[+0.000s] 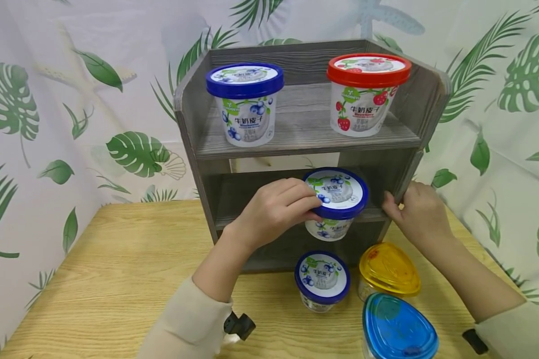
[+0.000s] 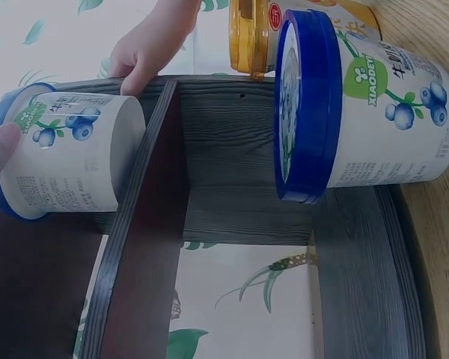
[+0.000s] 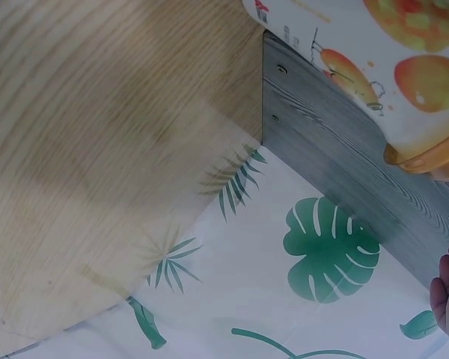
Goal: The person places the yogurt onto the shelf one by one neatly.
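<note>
My left hand point(image 1: 276, 209) grips a blue-lidded blueberry tub point(image 1: 337, 192) by its lid's left side. The tub is at the front of the middle shelf point(image 1: 373, 215); its base shows close to that board in the left wrist view. On the other side, my right hand point(image 1: 419, 212) holds the right side panel of the grey wooden shelf unit point(image 1: 410, 174), thumb on the inner side and fingers outside. A second blueberry tub point(image 1: 322, 279) stands on the table in front of the unit.
On the top shelf stand a blueberry tub point(image 1: 247, 107) at left and a red-lidded strawberry tub point(image 1: 366, 97) at right. A yellow-lidded container point(image 1: 388, 269) and a blue-lidded container point(image 1: 400, 326) stand on the wooden table point(image 1: 130, 279) at front right. Leaf-patterned cloth point(image 1: 130, 99) hangs behind.
</note>
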`<state>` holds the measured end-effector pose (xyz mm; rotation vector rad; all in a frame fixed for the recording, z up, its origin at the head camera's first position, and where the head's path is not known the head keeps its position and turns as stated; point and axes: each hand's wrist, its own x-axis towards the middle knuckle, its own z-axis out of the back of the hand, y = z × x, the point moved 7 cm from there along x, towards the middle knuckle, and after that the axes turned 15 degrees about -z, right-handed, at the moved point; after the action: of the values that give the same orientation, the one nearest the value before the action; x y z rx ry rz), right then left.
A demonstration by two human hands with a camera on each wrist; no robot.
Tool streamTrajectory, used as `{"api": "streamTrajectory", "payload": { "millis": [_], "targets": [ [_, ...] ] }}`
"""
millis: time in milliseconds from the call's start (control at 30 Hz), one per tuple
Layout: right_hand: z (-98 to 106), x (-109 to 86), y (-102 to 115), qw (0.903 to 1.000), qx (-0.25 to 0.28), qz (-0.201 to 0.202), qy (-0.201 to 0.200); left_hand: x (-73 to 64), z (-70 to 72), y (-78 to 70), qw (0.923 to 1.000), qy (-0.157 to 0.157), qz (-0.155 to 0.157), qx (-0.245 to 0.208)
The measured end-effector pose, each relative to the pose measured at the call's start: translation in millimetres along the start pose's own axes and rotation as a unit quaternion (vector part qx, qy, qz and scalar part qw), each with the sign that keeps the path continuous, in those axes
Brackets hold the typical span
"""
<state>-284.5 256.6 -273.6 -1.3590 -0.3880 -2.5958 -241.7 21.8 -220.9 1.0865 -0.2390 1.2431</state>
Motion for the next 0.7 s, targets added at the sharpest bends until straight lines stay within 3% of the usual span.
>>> {"api": "streamTrajectory", "payload": {
  "millis": [700],
  "targets": [
    [1,-0.4,1,1.0,-0.003,0.003,-0.007,5.6,-10.6,3.4,0.9992,0.006,0.003,0.039]
  ]
}}
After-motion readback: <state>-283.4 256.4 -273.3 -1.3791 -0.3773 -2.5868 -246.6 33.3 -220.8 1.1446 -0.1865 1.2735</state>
